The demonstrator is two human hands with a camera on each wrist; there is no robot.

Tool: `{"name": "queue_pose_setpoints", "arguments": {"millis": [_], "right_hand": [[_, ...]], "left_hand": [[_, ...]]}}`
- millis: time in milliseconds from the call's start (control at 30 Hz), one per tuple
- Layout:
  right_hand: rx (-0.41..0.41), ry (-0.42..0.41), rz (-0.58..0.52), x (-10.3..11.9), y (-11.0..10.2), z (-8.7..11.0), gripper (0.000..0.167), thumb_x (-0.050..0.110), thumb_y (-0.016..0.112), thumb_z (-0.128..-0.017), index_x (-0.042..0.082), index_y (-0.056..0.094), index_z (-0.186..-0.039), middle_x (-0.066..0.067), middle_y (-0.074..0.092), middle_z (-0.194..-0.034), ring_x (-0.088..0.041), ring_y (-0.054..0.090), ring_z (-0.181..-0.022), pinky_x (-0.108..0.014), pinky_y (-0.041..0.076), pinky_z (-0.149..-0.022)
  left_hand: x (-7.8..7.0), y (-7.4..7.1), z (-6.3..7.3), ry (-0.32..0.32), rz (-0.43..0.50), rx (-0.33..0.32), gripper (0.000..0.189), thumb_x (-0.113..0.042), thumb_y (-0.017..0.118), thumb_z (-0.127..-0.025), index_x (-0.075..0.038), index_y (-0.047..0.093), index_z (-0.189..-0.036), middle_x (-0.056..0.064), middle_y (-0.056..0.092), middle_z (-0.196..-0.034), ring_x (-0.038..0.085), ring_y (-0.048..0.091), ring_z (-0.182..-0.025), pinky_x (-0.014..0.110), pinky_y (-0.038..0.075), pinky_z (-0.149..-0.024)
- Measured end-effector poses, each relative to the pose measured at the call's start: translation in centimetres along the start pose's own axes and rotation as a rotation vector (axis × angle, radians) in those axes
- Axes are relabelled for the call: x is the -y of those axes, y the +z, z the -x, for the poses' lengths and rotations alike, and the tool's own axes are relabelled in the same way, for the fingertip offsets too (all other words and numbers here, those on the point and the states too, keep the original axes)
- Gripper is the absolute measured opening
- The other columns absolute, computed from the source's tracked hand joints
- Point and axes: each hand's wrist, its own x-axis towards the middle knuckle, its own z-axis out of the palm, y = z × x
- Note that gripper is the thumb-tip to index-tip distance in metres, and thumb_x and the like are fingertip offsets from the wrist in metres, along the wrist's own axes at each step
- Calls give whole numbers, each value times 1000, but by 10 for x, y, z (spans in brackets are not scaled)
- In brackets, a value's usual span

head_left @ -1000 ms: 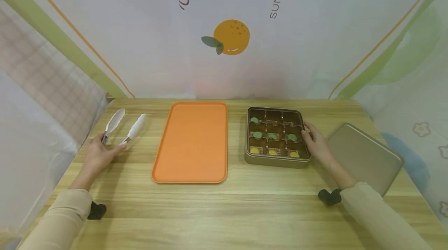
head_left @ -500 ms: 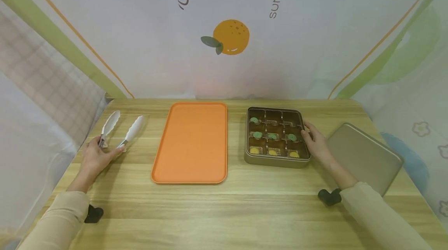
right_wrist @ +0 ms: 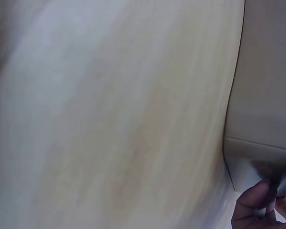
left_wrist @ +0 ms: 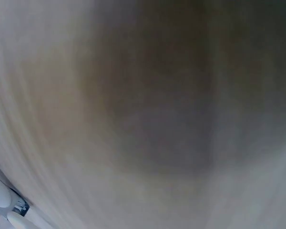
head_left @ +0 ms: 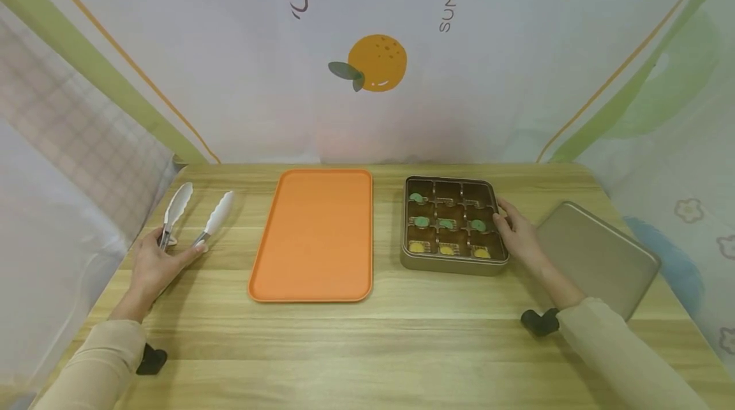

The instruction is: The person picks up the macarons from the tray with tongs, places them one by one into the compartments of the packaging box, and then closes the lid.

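My left hand (head_left: 156, 266) grips metal tongs (head_left: 178, 206) with white scalloped heads. Fingers lie on one arm and the thumb on the other, and the two heads stand spread apart, pointing away from me. Part of the tongs shows at the lower left corner of the left wrist view. My right hand (head_left: 519, 238) rests against the right side of a bronze square tin box (head_left: 456, 263), fingertips and thumb right at its rim. Dividers split the box into compartments; yellow round pieces (head_left: 446, 249) lie in the front row, green ones (head_left: 422, 222) behind. The back row's other two compartments hold no pieces.
An orange tray (head_left: 312, 238) lies flat between the tongs and the box, bare inside. The flat bronze lid (head_left: 603, 254) lies at the right, partly under my right forearm. A white printed curtain (head_left: 275, 104) hangs behind the wooden table (head_left: 344, 352).
My left hand and the tongs have shifted a little to the left; the heads remain spread. The right hand and the box stay in place.
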Motion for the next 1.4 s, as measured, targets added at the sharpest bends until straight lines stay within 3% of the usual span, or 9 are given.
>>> {"name": "queue_pose_setpoints", "arguments": {"millis": [333, 467, 567, 667, 767, 833, 967, 1167, 1400], "right_hand": [[3, -1, -29, -8, -5, 4, 57, 33, 33, -103, 0, 21, -148, -33, 55, -114, -43, 59, -97, -52, 47, -83], [16, 3, -44, -11, -8, 6, 60, 37, 32, -102, 1, 19, -149, -35, 50, -124, -48, 52, -109, -58, 42, -90], [37, 18, -58, -11, -11, 7, 64, 42, 29, -102, 0, 15, -149, -35, 35, -139, -51, 38, -124, -62, 33, -99], [33, 14, -70, -9, -15, 6, 66, 43, 26, -102, -2, 15, -149, -32, 23, -147, -51, 27, -132, -61, 26, -103], [19, 4, -94, -9, -20, 5, 65, 42, 24, -103, -5, 16, -147, -33, 37, -134, -44, 43, -117, -52, 39, -95], [3, -2, -104, -11, -24, 6, 65, 40, 24, -103, -7, 17, -147, -30, 46, -114, -32, 52, -92, -41, 48, -78], [-8, -12, -95, -17, -38, 13, 64, 38, 25, -103, -9, 15, -146, -15, 46, -86, -12, 46, -63, -24, 45, -59], [-96, -10, -26, -34, -65, 33, 60, 32, 30, -103, -10, 20, -144, -1, 45, -63, -10, 45, -55, -23, 41, -58], [-212, 99, 93, -63, -100, 65, 59, 33, 34, -102, -10, 26, -142, -2, 54, -67, -4, 49, -56, -23, 41, -54]], "left_hand": [[-2, 9, 0, -22, -24, 46, 92, -41, 69, -83, 18, 24, -136, 40, 26, -129, 51, 23, -117, 64, 27, -91], [-7, 7, 1, -38, -20, 92, 102, -43, 67, -83, 15, 8, -142, 45, 10, -139, 58, 14, -127, 68, 21, -97], [-14, 6, -2, 7, 21, 52, 107, -40, 69, -83, 8, -2, -147, 39, 1, -146, 57, 6, -133, 68, 16, -102], [-30, 6, -5, 65, 55, -13, 98, -38, 68, -84, 4, 6, -148, 34, 7, -149, 54, 9, -134, 68, 17, -102], [-59, 13, -5, 102, 127, -21, 91, -37, 64, -88, 3, 10, -148, 30, 11, -151, 50, 11, -137, 66, 16, -104], [-87, 22, -3, 118, 173, 7, 88, -36, 62, -90, 3, 10, -149, 29, 12, -151, 50, 11, -137, 64, 15, -106], [-149, 57, 0, 185, 314, 84, 78, -29, 62, -91, 2, 19, -148, 25, 22, -151, 42, 20, -139, 53, 19, -111], [-236, 127, 22, 296, 584, 292, 64, -23, 65, -90, -4, 35, -144, 13, 38, -147, 25, 35, -136, 37, 26, -111], [-315, 201, 66, 293, 751, 543, 58, -22, 65, -90, -9, 41, -141, 8, 45, -142, 23, 44, -130, 34, 36, -105]]}}
